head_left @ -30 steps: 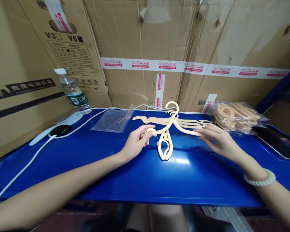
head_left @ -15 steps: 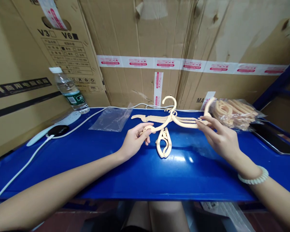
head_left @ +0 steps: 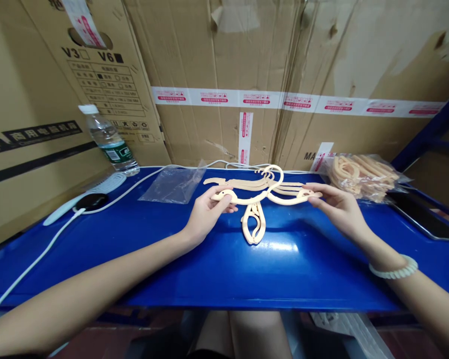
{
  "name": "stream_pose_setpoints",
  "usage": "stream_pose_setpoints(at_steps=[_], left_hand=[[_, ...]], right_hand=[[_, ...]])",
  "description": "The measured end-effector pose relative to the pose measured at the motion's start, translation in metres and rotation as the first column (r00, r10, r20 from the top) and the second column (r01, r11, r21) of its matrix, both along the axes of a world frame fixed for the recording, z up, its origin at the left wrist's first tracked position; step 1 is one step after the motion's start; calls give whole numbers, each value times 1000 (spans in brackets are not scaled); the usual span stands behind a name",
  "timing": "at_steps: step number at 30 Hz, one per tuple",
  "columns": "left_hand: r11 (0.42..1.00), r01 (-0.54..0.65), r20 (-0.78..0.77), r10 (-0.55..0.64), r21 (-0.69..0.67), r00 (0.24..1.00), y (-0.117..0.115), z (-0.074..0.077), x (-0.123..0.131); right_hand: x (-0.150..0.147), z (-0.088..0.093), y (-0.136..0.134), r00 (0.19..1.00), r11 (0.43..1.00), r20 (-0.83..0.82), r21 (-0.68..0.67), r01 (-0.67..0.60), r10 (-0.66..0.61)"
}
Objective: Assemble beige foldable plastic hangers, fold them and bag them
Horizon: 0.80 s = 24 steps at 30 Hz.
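Note:
A cream plastic folding hanger [head_left: 287,200] is stretched out wide between my two hands above the blue table, its hook tilted to the right. My left hand [head_left: 210,212] pinches its left arm between thumb and fingers. At the other end, my right hand [head_left: 335,205] grips the tip of the right arm. Just below lies a folded hanger [head_left: 253,224] on the table. Behind the held one, several unfolded hangers [head_left: 243,185] rest in a stack, partly covered by it.
A clear bag of folded hangers [head_left: 364,172] sits at the back right beside a dark phone-like slab [head_left: 426,217]. At the left stand a water bottle [head_left: 110,142], a hairbrush [head_left: 101,187] and a white cable [head_left: 41,254]. An empty plastic bag [head_left: 172,184] lies near the cardboard boxes [head_left: 217,60].
The hanger's right arm end has swung from pointing up to lying in line with the arm. Its hook has tipped rightward and lower. My left hand stayed nearly in place.

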<state>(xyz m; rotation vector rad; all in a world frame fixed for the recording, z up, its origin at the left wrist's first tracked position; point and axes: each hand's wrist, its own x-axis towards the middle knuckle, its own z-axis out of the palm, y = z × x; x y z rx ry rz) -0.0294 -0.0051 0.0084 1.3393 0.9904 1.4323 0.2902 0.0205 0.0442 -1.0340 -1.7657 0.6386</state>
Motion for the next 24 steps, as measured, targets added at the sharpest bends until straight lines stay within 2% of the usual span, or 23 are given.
stream_pose_setpoints(at_steps=[2, 6, 13, 15, 18, 24], left_hand=[[1000, -1, -5, 1, 15, 1000, 0, 1, 1], [997, 12, -43, -9, 78, 999, -4, 4, 4], [982, 143, -117, -128, 127, 985, -18, 7, 16], [978, 160, -136, -142, 131, 981, -21, 6, 18], [979, 162, -106, -149, 125, 983, -22, 4, 20], [985, 102, -97, -89, 141, 991, -21, 2, 19]], right_hand=[[-2, 1, -1, 992, 995, -117, -88, -50, 39], [-13, 3, -6, 942, 968, -317, -176, -178, 116], [-46, -7, -23, 896, 933, -400, -208, -293, 192], [-54, -8, -28, 896, 910, -352, -210, -358, 271], [-59, -7, -35, 898, 874, -183, -218, -433, 400], [-55, -7, -36, 895, 875, -16, -202, -439, 446]])
